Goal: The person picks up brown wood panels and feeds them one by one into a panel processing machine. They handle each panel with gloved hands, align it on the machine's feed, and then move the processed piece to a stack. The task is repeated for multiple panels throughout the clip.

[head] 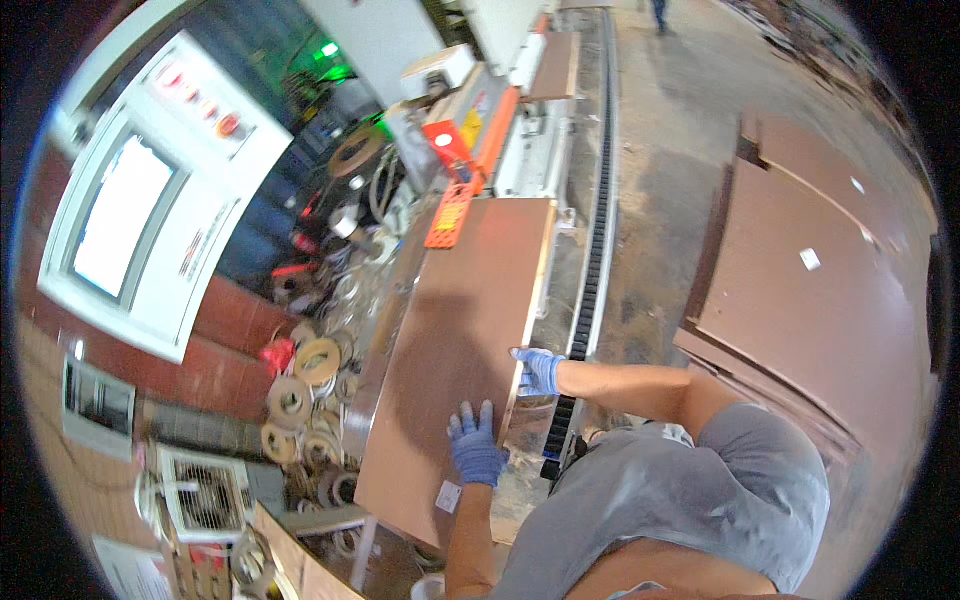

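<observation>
A long brown-faced wood panel lies before me, its far end at the orange guard of an edge-banding machine. My left hand, in a blue knit glove, rests palm down on the panel's near part with its fingers spread. Beside it on the panel is a small white label bearing print. At the panel's right long edge, my gloved right hand holds the pale side, its thumb at the top edge. Its other fingers are partly hidden. My head's shadow falls across the panel.
A black roller conveyor track runs along the right. Stacked brown panels stand further right. Rolls of edge banding crowd the left, below a lit control panel. A person's leg shows at the far top.
</observation>
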Tool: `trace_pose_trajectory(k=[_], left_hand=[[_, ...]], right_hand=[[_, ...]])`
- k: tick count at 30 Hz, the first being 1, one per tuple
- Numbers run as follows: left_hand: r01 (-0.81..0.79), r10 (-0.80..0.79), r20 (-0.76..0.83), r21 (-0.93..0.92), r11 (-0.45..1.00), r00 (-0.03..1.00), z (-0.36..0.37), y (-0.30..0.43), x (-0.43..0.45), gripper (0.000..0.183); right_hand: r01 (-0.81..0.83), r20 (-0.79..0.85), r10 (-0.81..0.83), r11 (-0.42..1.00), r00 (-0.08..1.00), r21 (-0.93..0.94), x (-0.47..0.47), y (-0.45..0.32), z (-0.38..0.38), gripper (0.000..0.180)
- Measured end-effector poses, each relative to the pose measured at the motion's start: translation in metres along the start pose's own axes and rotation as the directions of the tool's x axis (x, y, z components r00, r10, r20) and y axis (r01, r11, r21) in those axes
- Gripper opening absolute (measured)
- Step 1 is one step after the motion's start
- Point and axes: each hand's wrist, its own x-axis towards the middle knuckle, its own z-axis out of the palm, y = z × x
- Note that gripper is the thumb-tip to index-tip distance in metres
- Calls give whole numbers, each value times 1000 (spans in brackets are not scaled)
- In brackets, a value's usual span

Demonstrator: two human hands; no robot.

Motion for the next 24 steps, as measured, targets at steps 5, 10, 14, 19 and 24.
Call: trace_pose_trajectory(k=[5, 10, 14, 19, 24], left_hand=[[-3, 1, 36, 54, 999, 999, 6, 7, 18, 97], [-40, 38, 50, 36, 999, 998, -8, 37, 60, 98], [-32, 29, 75, 33, 999, 997, -16, 51, 91, 97], [-137, 134, -86, -25, 990, 987, 2, 54, 131, 93], [-483, 394, -308, -314, 817, 866, -7, 100, 140, 70]], right_hand=[[89, -12, -88, 994, 996, 65, -38, -18, -67, 23], [205, 262, -310, 910, 914, 361, -126, -14, -170, 22], [461, -220, -408, 728, 886, 507, -209, 18, -212, 36], [737, -716, -320, 550, 620, 393, -248, 30, -284, 64], [785, -738, -351, 491, 576, 378, -243, 10, -316, 43]])
